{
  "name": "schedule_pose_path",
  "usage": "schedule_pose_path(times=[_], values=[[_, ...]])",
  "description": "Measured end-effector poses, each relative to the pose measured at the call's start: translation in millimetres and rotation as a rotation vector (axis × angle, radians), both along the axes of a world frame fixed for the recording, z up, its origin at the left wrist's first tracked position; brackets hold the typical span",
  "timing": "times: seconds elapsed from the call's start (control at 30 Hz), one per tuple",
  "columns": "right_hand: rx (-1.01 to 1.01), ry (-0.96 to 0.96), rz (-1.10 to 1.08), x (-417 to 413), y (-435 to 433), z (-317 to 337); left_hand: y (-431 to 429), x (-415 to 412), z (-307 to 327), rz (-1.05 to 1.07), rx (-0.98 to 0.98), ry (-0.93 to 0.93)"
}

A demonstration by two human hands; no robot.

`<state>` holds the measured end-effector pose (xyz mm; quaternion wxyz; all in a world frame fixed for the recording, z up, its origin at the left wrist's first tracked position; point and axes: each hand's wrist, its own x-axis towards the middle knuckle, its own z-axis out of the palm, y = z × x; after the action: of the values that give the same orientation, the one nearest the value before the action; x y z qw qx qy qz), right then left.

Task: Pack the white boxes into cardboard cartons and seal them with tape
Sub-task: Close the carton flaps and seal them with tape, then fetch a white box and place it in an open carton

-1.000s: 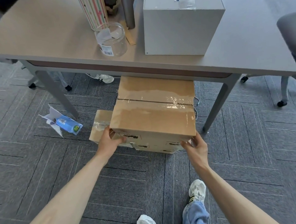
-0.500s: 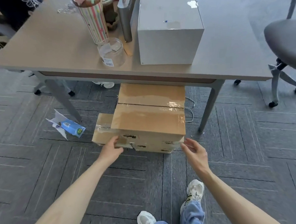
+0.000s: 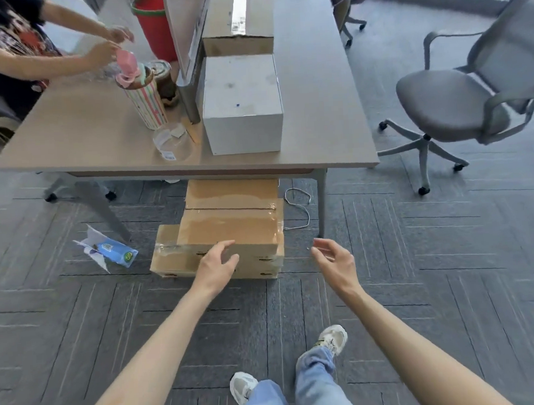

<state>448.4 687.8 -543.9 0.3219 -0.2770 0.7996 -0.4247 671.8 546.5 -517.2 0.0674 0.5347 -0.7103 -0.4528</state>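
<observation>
Shoes (image 3: 333, 338): bottom centre of the frame, on grey carpet, below blue jeans.
Left hand (image 3: 216, 267): centre of the frame, in front of the near face of the top carton; fingers loosely spread, holding nothing; contact with the cardboard cannot be told.
Right hand (image 3: 335, 260): right of centre, over the carpet, clear of the cartons; fingers relaxed and slightly parted, holding nothing.
Top carton (image 3: 230, 232): on the floor, centre of the frame; flaps closed, clear tape along the seam; far end under the desk edge.
Lower carton (image 3: 169, 260): beneath the top carton, protruding to the left; taped.
Tissue pack (image 3: 117, 255): left of the cartons, on the carpet beside a desk leg.
Cable (image 3: 300, 206): white, looped on the floor just right of the cartons.
Desk (image 3: 316, 106): across the upper half of the frame.
Glass jar (image 3: 173, 142): near the front desk edge, left of the white box.
White box (image 3: 242, 110): on the desk, closed, near the front edge, above the floor cartons.
Striped cup (image 3: 147, 103): behind the glass jar.
Brown carton (image 3: 237, 21): on the desk directly behind the white box, closed.
Office chair (image 3: 449, 103): upper right, beside the desk.
Second person (image 3: 10, 54): upper left, hands over the desk.
</observation>
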Motion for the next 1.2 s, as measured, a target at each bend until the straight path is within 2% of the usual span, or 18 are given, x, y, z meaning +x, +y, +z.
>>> schedule_pose_path(times=[0.1,0.37,0.53,0.63,0.93,1.2], values=[[-0.013,0.038,0.034,-21,13,30,15,-31,36,-0.1,-0.089,0.021],[-0.057,0.325,0.164,-139,54,96,32,-183,95,-0.48,-0.362,0.021],[-0.098,0.47,0.126,-232,75,119,37,-293,113,-0.649,-0.534,0.01],[-0.068,0.508,0.086,-274,82,135,38,-345,123,-0.724,-0.545,0.007],[0.013,0.512,0.067,-395,52,139,3,-470,112,-0.798,-0.606,-0.039],[0.112,0.534,0.253,-524,-45,122,-76,-584,68,-0.684,-0.542,-0.051]])
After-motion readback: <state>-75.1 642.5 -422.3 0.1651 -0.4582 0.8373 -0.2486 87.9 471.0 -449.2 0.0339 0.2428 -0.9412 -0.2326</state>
